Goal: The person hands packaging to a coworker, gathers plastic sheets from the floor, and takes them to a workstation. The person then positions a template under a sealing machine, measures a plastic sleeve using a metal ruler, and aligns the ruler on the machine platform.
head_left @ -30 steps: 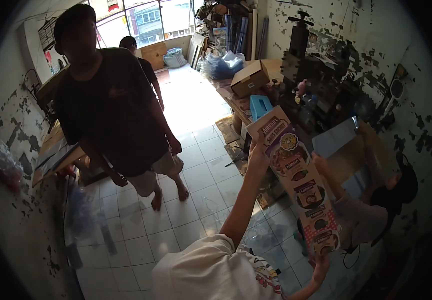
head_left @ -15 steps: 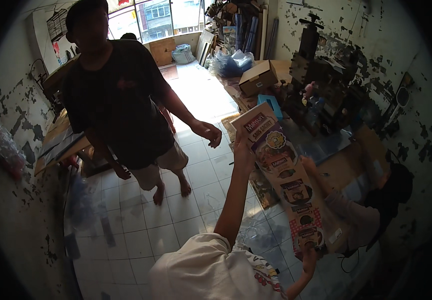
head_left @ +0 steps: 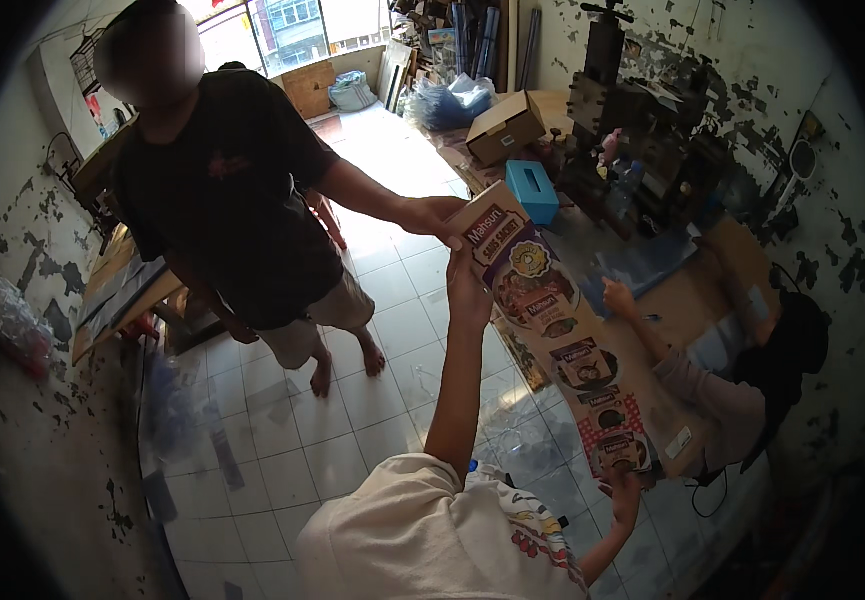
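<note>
Left hand (head_left: 468,290) grips long printed cardboard panel (head_left: 564,340) near top; right hand (head_left: 622,494) grips bottom

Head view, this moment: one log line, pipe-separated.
left hand: grips printed cardboard panel near top | right hand: holds its bottom end | co-worker's hand: at panel's upper corner

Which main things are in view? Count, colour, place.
Printed panel: one, beige and purple, right of centre
Cardboard box: one, brown, upper centre
Slotted box: one, blue, near cardboard box
Machinery: count unclear, dark, upper right
Plastic bundle: one, bluish, upper centre
Standing person: one, dark shirt, left
Person behind: apparently one, colour unclear, almost hidden
Right-hand co-worker: one, greyish sleeve, lower right
Left hand: one, bare, panel's upper left
Right hand: one, bare, panel's lower end
</note>
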A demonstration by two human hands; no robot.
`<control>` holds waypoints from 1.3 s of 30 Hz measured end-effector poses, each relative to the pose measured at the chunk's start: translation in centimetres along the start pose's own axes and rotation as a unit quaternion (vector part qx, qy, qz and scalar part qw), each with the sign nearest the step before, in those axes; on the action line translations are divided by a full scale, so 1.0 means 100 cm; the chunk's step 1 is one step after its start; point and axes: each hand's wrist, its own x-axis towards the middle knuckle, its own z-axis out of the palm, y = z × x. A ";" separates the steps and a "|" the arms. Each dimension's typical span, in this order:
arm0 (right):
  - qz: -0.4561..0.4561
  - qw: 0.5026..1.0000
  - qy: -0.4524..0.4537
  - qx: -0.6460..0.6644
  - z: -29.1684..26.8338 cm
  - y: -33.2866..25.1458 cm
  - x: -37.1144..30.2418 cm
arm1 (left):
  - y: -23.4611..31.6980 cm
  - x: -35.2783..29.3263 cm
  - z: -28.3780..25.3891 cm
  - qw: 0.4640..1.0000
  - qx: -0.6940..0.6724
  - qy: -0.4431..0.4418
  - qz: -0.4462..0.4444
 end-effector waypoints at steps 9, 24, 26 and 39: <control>-0.004 0.999 -0.026 0.043 -0.006 0.026 0.007 | -0.003 -0.007 -0.001 0.999 -0.001 0.002 -0.048; -0.008 0.997 -0.068 0.045 0.019 0.031 0.022 | -0.035 -0.035 -0.051 0.979 0.155 0.027 -0.127; 0.002 0.999 -0.046 0.025 0.020 0.039 0.014 | -0.037 -0.056 -0.061 0.965 0.187 0.001 -0.186; 0.040 0.983 -0.175 -0.028 0.055 0.050 0.021 | -0.039 -0.345 -0.413 0.755 0.318 0.418 -0.393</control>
